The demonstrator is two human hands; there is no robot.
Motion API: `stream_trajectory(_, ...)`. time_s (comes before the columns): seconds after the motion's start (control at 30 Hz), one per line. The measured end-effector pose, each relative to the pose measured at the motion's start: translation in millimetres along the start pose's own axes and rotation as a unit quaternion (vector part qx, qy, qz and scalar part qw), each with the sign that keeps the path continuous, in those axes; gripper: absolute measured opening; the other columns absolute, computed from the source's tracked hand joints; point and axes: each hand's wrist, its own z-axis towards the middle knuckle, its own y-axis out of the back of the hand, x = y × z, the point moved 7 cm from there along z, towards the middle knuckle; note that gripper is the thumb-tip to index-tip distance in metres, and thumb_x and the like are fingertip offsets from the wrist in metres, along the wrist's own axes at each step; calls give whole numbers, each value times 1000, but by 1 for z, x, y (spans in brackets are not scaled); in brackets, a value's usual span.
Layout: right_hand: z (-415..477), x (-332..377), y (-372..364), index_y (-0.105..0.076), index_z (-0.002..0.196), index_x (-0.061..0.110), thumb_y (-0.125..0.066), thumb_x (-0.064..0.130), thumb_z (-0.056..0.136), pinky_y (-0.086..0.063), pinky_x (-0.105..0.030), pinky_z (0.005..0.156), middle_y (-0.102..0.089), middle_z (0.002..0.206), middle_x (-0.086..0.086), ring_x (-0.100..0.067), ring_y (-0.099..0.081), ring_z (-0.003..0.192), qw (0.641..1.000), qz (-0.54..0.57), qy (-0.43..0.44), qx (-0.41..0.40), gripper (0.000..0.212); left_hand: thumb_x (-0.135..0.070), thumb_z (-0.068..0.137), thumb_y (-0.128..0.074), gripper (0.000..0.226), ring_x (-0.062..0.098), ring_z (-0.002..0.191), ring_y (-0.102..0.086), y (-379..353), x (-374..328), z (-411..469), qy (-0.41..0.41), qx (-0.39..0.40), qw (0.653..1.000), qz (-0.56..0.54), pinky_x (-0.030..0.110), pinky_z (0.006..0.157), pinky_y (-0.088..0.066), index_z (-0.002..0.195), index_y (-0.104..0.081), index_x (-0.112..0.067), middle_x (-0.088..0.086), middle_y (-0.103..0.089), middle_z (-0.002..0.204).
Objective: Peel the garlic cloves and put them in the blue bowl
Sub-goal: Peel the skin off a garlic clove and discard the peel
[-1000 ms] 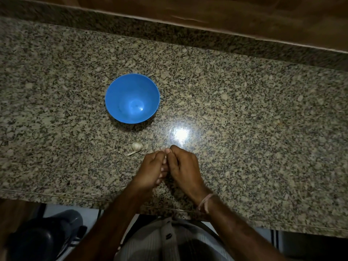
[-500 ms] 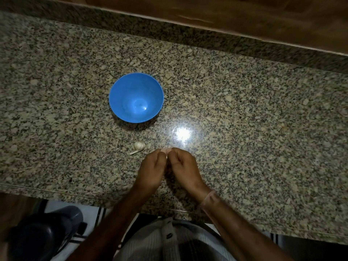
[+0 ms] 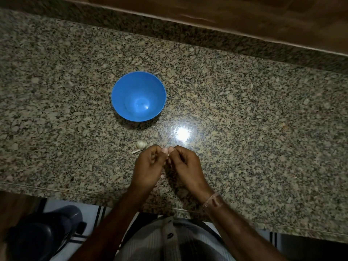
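A blue bowl (image 3: 139, 96) stands empty on the granite counter. Just in front of it lies a small pale garlic piece (image 3: 141, 144) with a thin stalk or strip of skin (image 3: 136, 151) beside it. My left hand (image 3: 149, 167) and my right hand (image 3: 185, 166) meet fingertip to fingertip close to the counter's front edge. Together they pinch a small garlic clove (image 3: 166, 150), of which only a pale tip shows between the thumbs and fingers. The garlic piece lies just left of my left fingertips.
The speckled granite counter (image 3: 254, 129) runs wide to both sides, with a raised back ledge and wooden panel (image 3: 244, 14) behind. A bright lamp reflection (image 3: 182, 133) sits right of the bowl. Below the front edge, a dark object (image 3: 43, 234) stands on the floor at left.
My hands have stayed together on the clove, with fingers shifting slightly. The view drifted a little; bowl and garlic piece have not moved on the counter.
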Motion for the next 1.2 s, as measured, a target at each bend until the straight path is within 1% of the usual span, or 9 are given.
stream_trajectory(0.23, -3, 10, 7, -52, 69, 14, -58, 28, 108, -35, -31, 54, -44, 58, 11, -3, -39, 58, 997, -38, 32, -55, 42, -12, 98, -70, 8, 11, 64, -69, 8, 0, -1, 33, -21, 998, -52, 25, 58, -55, 96, -76, -7, 6, -77, 75)
stream_trajectory(0.43, -6, 18, 10, -49, 69, 15, -59, 25, 108, -28, -23, 51, -39, 56, 11, -4, -36, 54, 991, -81, 78, -71, 41, -8, 95, -73, 6, 14, 65, -70, 12, 1, 0, 46, -25, 997, -60, 28, 62, -54, 93, -79, -9, 9, -78, 77)
stream_trajectory(0.57, -9, 26, 12, -46, 72, 24, -60, 19, 107, -24, -15, 54, -38, 57, 15, 0, -37, 54, 980, -131, 118, -90, 38, -3, 94, -73, 9, 15, 65, -72, 10, 1, -2, 54, -34, 995, -70, 28, 63, -56, 91, -79, -8, 10, -78, 77)
stream_trajectory(0.7, -11, 28, 14, -43, 73, 26, -60, 19, 106, -22, -14, 56, -35, 60, 18, 5, -35, 57, 972, -161, 138, -105, 38, -2, 94, -72, 8, 18, 68, -74, 9, 1, -3, 61, -31, 994, -82, 27, 63, -57, 92, -79, -6, 11, -79, 78)
stream_trajectory(0.83, -9, 25, 16, -50, 73, 18, -59, 21, 107, -25, -22, 56, -39, 61, 14, -4, -38, 58, 973, -163, 136, -92, 36, -4, 94, -72, 9, 18, 67, -75, 9, -3, -5, 48, -33, 997, -44, 26, 62, -57, 91, -78, -10, 7, -79, 76)
stream_trajectory(0.93, -8, 23, 17, -57, 73, 15, -59, 25, 108, -29, -21, 55, -46, 59, 8, -5, -42, 56, 985, -120, 112, -52, 37, -5, 93, -73, 11, 18, 67, -76, 10, -5, -6, 38, -47, 998, -21, 25, 60, -57, 88, -78, -13, 5, -78, 74)
stream_trajectory(1.03, -6, 12, 14, -67, 75, 10, -63, 30, 106, -48, -30, 62, -64, 65, -3, -11, -60, 63, 999, 19, 32, -3, 37, -6, 92, -73, 11, 13, 66, -74, 11, -5, -5, 36, -56, 998, -13, 22, 60, -55, 86, -78, -14, 3, -77, 73)
stream_trajectory(1.1, -7, 2, 9, -70, 82, 1, -65, 29, 105, -55, -35, 68, -72, 74, -10, -22, -65, 68, 991, 125, -39, 15, 36, -7, 91, -73, 10, 11, 67, -73, 11, -4, -4, 35, -61, 998, 0, 20, 62, -54, 86, -78, -14, 1, -77, 73)
stream_trajectory(1.2, -8, -8, 2, -72, 92, -5, -63, 25, 105, -55, -27, 65, -72, 76, -9, -18, -64, 68, 970, 213, -112, 43, 34, -21, 87, -77, 3, 20, 76, -76, 11, 3, -1, 39, -59, 997, 17, 32, 70, -61, 85, -78, -19, 0, -78, 77)
